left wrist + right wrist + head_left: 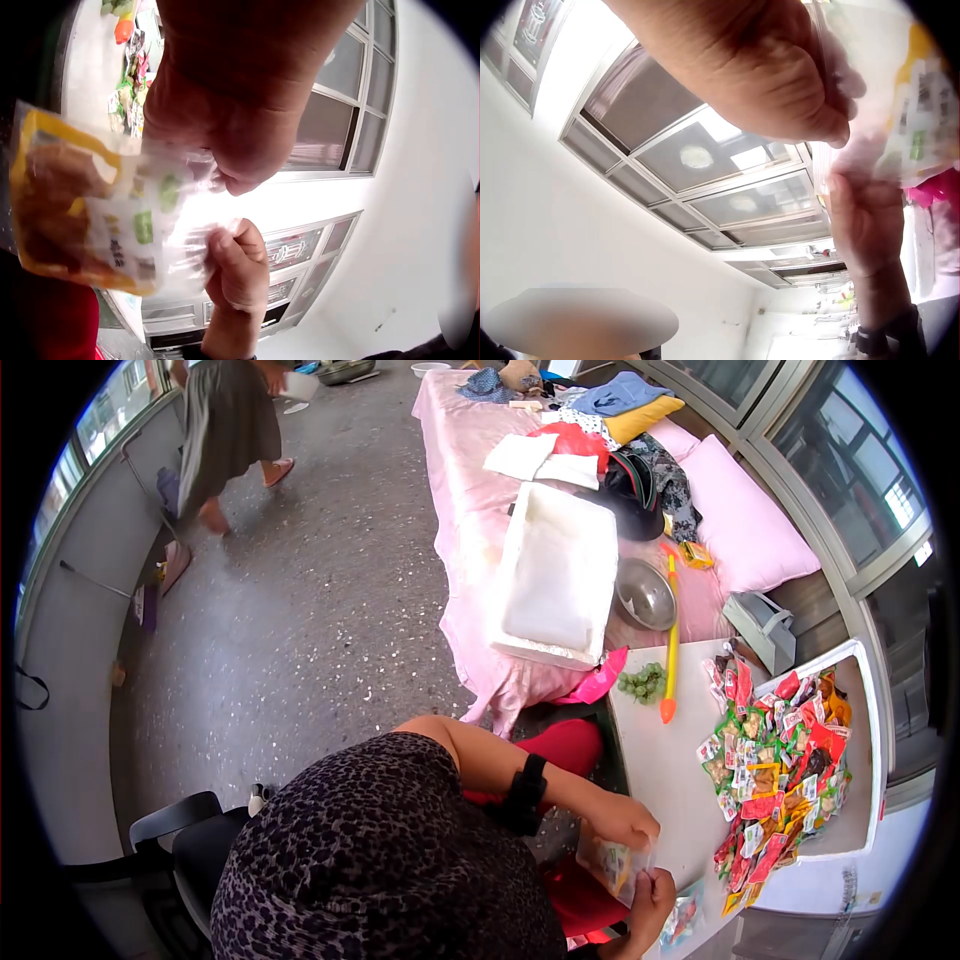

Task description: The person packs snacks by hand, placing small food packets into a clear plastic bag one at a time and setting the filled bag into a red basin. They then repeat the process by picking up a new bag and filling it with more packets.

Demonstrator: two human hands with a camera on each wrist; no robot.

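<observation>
A clear plastic bag (606, 865) with yellow edging hangs between my two hands above my lap. In the left wrist view the bag (90, 217) shows brown contents and a white label with green marks. My left hand (622, 820) pinches its clear upper end, fingers curled down. Close by, at the same end, my right hand (652, 905) pinches the plastic between thumb and fingers. The right wrist view shows the two hands, left (870, 217) and right (780, 75), facing each other across the bag's edge.
On the white table (655, 750) lie small colourful food packets (770, 780), heaped partly in a white foam box (868, 760), a green cluster (642, 682) and a yellow stick (672, 630). An empty foam box (560, 575) and metal bowl (645, 595) sit on the pink bed. A person (230, 430) stands far left.
</observation>
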